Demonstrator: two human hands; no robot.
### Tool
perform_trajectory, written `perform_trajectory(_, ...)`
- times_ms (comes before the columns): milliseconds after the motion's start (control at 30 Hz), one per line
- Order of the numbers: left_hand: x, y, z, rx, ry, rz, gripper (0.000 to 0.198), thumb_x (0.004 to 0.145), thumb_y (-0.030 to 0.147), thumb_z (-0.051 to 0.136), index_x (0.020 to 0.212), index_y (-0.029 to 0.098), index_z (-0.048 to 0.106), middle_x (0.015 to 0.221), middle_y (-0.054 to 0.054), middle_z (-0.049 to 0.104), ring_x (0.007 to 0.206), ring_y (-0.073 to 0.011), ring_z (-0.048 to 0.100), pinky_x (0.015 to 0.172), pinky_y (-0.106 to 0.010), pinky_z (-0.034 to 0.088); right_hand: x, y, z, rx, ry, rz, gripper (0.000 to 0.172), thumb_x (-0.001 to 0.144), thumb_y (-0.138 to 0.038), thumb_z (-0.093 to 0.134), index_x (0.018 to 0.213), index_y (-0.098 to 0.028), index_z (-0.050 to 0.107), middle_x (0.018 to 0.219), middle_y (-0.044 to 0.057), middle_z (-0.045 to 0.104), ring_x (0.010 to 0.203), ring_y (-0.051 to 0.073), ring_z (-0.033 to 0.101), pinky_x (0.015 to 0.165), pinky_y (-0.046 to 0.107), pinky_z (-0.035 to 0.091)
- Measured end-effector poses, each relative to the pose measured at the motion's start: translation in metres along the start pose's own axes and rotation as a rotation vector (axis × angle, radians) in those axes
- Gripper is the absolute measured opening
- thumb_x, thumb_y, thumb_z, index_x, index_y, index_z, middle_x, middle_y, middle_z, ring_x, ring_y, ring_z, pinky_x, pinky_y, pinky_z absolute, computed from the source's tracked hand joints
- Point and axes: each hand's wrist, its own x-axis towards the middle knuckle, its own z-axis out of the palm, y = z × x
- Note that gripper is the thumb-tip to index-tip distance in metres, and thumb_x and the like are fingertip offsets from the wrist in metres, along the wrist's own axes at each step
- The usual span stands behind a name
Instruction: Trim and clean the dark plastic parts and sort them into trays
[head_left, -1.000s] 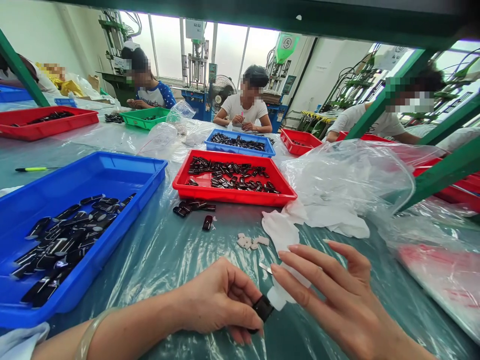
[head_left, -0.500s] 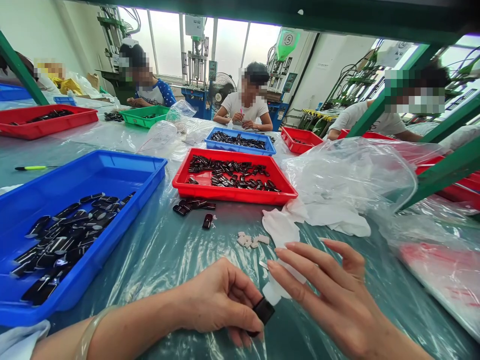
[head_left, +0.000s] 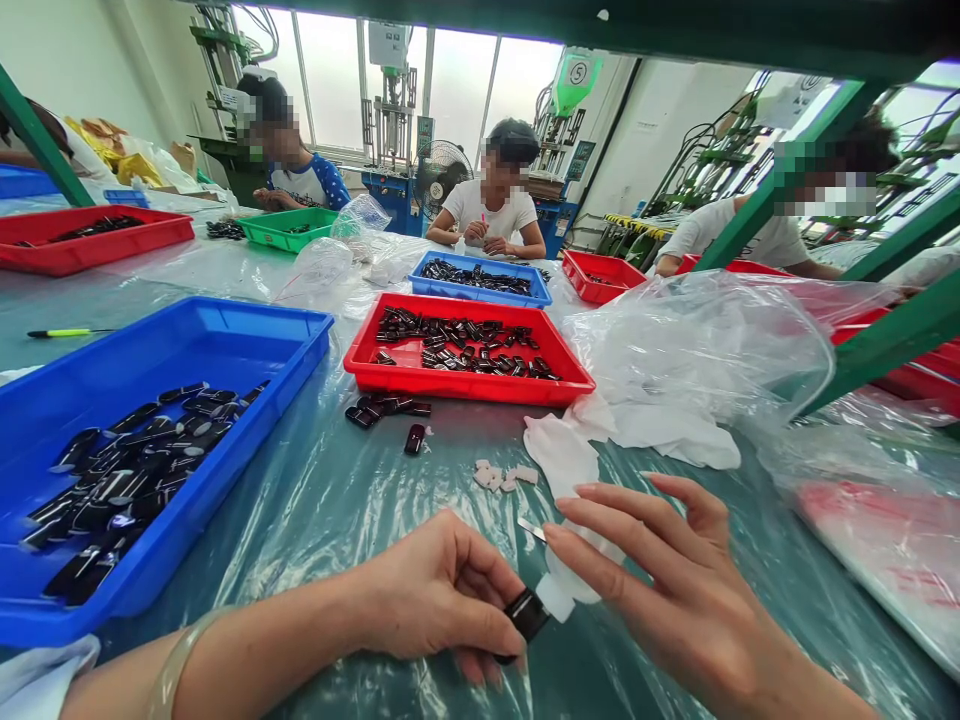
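If pinched too loosely, likely to drop

Holding the black part [head_left: 527,612] in the left hand [head_left: 450,592], over the counter [head_left: 352,500], end seemingly touching a white piece [head_left: 555,597]. With the right hand [head_left: 686,580] fanned and thumb hidden, cannot tell whether gripping anything. If brushed against the silvery tip [head_left: 531,528] beside that hand, could scratch.
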Motion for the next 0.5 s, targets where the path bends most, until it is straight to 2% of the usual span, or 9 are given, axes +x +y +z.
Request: perform_trajectory(500,0.0002,-0.0017,-0.0002,-0.012,-0.020,-0.008,0.018,0.059,0.017,0.070,0.075,0.010,0.068,0.063,-0.001,0.065,0.049,-0.0071,0.058,0.047,-0.015,0.049,0.0011,0.0012,0.0059,0.020,-0.003,0.030,0.027,0.091,-0.015,0.039,0.102,-0.025,0.061,0.100,0.003,0.067,0.101,0.018,0.054,0.095,0.043,0.024)
